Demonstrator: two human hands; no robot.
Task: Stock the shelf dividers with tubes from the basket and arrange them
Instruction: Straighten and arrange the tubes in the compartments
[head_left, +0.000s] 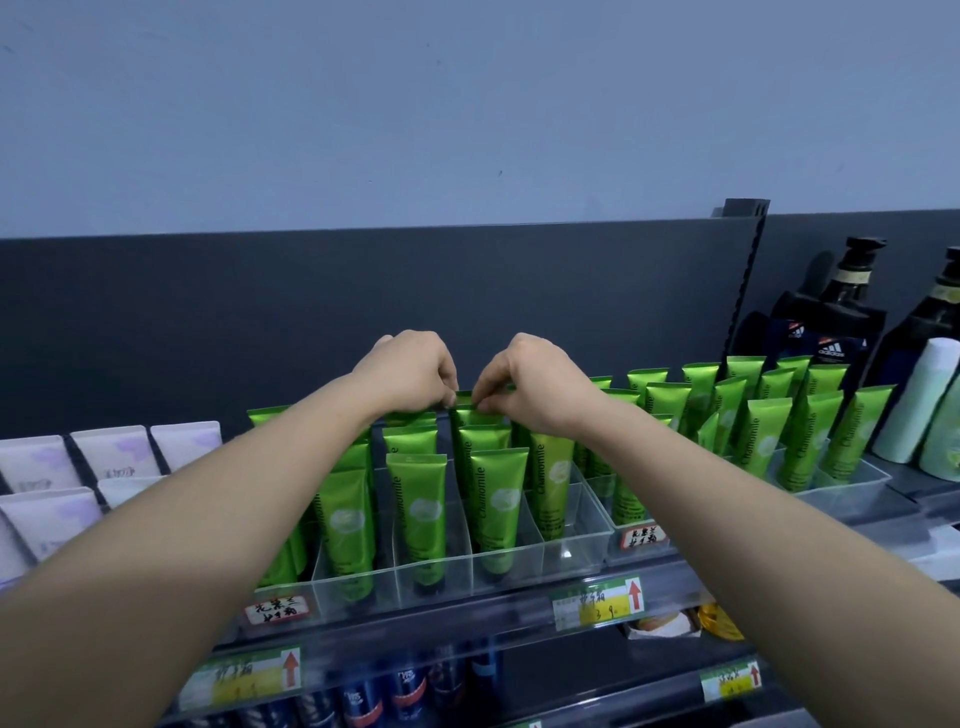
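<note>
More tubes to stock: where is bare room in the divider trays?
In the middle tray, the front right cell is bare, between a front tube and the handwritten label. Back rows, where the left hand and right hand pinch a tube, are crowded.

I am reaching over the shelf (675, 574), where tubes (418, 514) are standing upright in rows inside a divider tray (576, 545). My left hand (410, 371) and right hand (530, 384) are meeting at the back row, just beside each other, both pinching the top edge of a back tube (470, 413). A second tray (852, 483) of tubes is sitting to the right, with bottles (852, 312) behind and beyond it. Packs (47, 467) are lying to the left. Price tags (597, 605) are hanging on the shelf's front edge, and cans (405, 691) are standing on the level below.
</note>
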